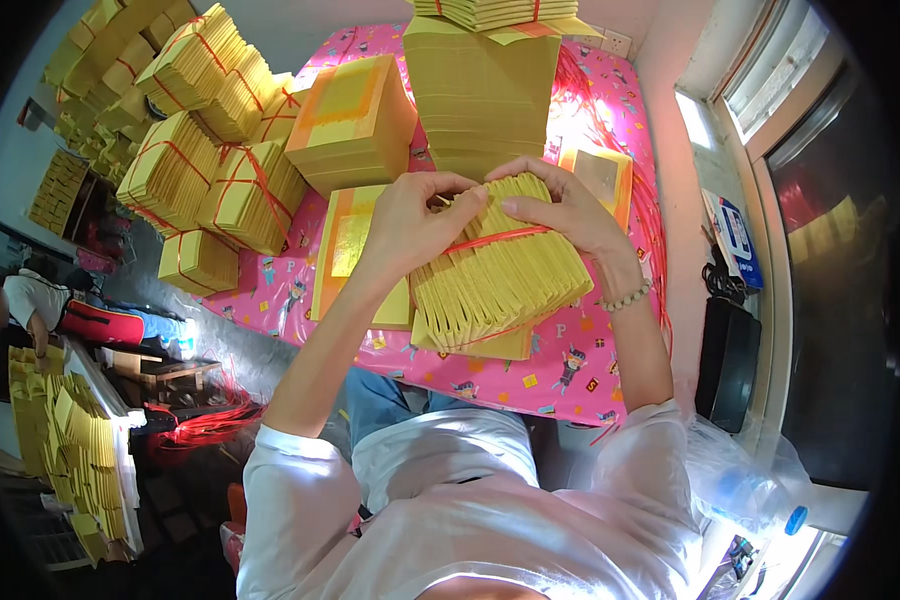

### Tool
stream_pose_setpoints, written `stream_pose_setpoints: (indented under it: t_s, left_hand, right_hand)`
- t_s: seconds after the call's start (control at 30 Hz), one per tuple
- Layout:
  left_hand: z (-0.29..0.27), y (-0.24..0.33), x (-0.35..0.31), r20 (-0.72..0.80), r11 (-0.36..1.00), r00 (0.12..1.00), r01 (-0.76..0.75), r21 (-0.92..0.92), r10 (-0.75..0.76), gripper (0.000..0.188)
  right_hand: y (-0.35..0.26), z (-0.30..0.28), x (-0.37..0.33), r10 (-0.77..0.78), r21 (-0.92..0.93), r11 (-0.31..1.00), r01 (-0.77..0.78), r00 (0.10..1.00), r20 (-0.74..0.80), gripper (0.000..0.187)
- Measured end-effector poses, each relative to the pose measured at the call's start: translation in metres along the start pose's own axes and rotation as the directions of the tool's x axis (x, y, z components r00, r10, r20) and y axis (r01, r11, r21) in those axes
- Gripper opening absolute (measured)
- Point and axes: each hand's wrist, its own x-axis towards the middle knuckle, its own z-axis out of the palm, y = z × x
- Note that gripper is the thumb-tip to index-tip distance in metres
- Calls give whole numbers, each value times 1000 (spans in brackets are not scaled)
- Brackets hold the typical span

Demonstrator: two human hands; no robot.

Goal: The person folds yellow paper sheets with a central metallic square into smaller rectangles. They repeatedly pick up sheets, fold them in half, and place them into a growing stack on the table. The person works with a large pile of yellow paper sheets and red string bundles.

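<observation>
A bundle of folded yellow paper [505, 285] sits tilted in front of me on the table, with a red tie around its middle. My left hand [420, 215] is closed at the bundle's far left edge, thumb and bent fingers near the tie. My right hand [575, 212] wraps over its far right edge, the thumb lying on the folds. Both thumbs come close together at the top; what lies under the fingertips is hidden. Beneath the bundle and to its left, flat yellow paper stacks with an orange-and-gold print [345, 240] show in part.
Behind the bundle rises a tall yellow paper stack [480, 95]. Several red-tied bundles [255, 195] crowd the left of the pink patterned tablecloth [410, 355]. Red strands [650, 260] hang along the right edge. A person [40, 300] is at far left, near more yellow paper [80, 440].
</observation>
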Motion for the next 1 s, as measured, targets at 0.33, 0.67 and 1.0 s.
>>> stream_pose_setpoints:
  t_s: [0.33, 0.67, 1.0]
  left_hand:
    - [-3, -5, 0, 26, 999, 1000, 5, -47, -4, 32]
    - [-1, -8, 0, -21, 980, 998, -68, -187, 65, 27]
    - [-2, -8, 1, 19, 968, 1000, -7, -249, 12, 25]
  right_hand:
    - [-2, 2, -5, -13, -28, 1000, 13, 1000, -8, 32]
    - [14, -3, -2, 20, -9, 1000, -20, 999, -43, 32]
    - [17, 2, -5, -33, 81, 996, 38, 997, -70, 29]
